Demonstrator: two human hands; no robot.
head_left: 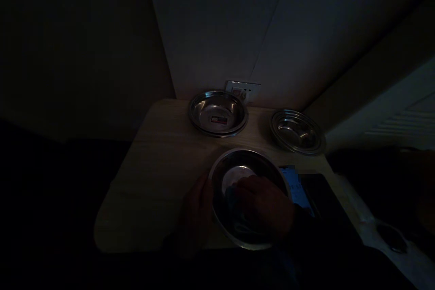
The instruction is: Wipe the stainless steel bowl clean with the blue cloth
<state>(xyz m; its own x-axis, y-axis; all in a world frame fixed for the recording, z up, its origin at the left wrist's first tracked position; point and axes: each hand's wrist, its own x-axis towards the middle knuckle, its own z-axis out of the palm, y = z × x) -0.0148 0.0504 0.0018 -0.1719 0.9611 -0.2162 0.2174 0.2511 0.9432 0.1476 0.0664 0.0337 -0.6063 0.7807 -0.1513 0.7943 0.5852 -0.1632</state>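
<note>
In the dim head view, a round stainless-steel basin (pixel 243 155) stands near the front of the wooden table. My left hand (pixel 197 206) is at its left rim, fingers closed against the edge. Inside the basin is my right hand (pixel 267 204), with its fingers bent over a dark bluish cloth (pixel 231 195) pressed to the bottom. Shadow hides the cloth's edges and much of both hands.
Behind the basin, a wider steel basin (pixel 217 113) with a dark label sits by the wall socket (pixel 251 87). Several nested steel bowls (pixel 295 132) stand back right. A lit phone (pixel 296 190) lies right of the basin, beside a black flat object (pixel 326 195).
</note>
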